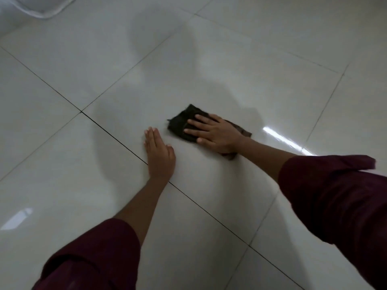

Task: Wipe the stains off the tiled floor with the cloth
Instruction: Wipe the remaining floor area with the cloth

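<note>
Nearest the camera, two dark maroon sleeves [100, 258] come in from the bottom corners, forearms bare. The left hand [159, 153] lies flat on the tiled floor [62, 164], fingers straight and together, holding nothing — its heel sits on a dark grout line [117, 137]. Just to its right and a bit farther off, the right hand [213, 132] presses flat on the dark cloth [182, 124], fingers spread, not curled round it. The cloth lies crumpled on the same glossy tile, w/ part of it sticking out past the wrist. At far top left, a white object [41, 7] — blurred, can't tell what.
</note>
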